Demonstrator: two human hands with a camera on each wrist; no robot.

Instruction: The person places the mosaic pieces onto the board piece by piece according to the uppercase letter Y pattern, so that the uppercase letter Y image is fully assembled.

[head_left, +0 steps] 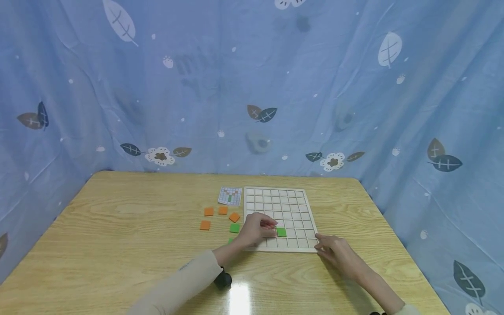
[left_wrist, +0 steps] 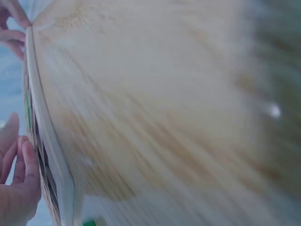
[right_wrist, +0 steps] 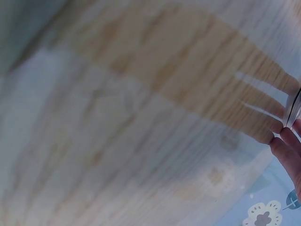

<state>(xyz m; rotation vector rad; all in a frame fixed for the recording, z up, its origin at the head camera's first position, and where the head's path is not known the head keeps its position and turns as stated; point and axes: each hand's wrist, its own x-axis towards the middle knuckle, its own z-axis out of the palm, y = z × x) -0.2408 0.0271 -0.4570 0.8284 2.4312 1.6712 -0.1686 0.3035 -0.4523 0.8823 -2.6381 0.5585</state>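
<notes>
A white grid board point(head_left: 291, 215) lies on the table, with one green square tile point(head_left: 281, 232) in a cell near its front. My left hand point(head_left: 257, 228) hovers over the board just left of that tile, fingers bent loosely; I see nothing between them in the left wrist view. At the board's front right corner, my right hand point(head_left: 334, 250) grips the edge between thumb and fingers. In the right wrist view its fingertips point(right_wrist: 284, 143) meet the board's rim. Left of the board lie a loose green tile point(head_left: 234, 228) and another green tile point(head_left: 231, 241), partly hidden by the left arm.
Several orange tiles point(head_left: 208, 211) are scattered left of the board. A small pattern card point(head_left: 230, 196) with a coloured grid lies by the board's back left corner. Behind the wooden table point(head_left: 130, 218) hangs a blue patterned curtain point(head_left: 212, 87).
</notes>
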